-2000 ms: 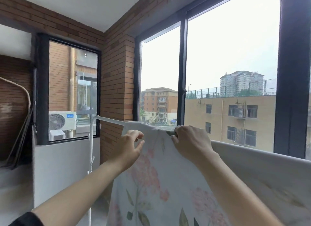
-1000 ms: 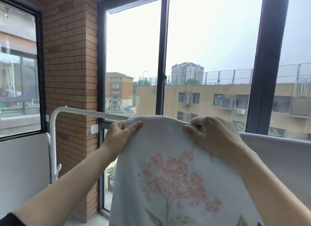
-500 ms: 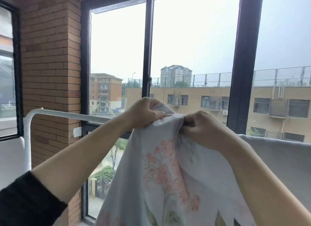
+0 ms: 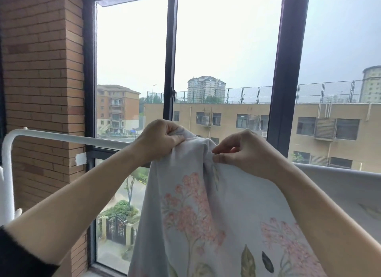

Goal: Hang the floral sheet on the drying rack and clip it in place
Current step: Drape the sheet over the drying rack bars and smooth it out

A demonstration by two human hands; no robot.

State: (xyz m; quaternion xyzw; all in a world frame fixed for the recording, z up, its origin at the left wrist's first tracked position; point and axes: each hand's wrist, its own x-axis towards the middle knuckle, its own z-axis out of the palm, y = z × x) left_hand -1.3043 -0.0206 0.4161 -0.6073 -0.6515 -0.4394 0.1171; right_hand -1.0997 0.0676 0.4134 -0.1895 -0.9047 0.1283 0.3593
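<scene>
- Head view, the hands: both are raised side by side in front of the window (image 4: 132, 70), and both hold cloth. The left hand (image 4: 158, 138) is closed into a fist around a bunched handful of the floral sheet (image 4: 206, 214) at its top edge. The right hand (image 4: 245, 153) pinches a fold of the same edge between thumb and forefinger, its other fingers curled loosely behind.
- Head view, the sheet: it hangs straight down below the hands, its pink flower print facing the camera. Between the two hands the top edge is gathered into a hump. To the right of the right hand it is spread flat and draped over the top, running out to the picture's edge.
- Head view, the relation that matters: the drying rack (image 4: 8, 173) stands to the left of the left hand. Its rail (image 4: 72, 137) has its long axis left to right. It passes behind the left forearm and disappears under the cloth at the hands, so the hands sit on the rail's line, not in front of it or above it.
- The bare stretch of rail lies wholly to the left of the left hand, towards the brick pillar (image 4: 41, 80). The left hand is the nearer one to it, and the right hand sits by the part already draped.
- Judgement: the hanging looks partly done. The gathered edge likely needs drawing left along the rail by the left hand while the right hand anchors it.
- No clip shows anywhere, so the clipping looks not yet started.
</scene>
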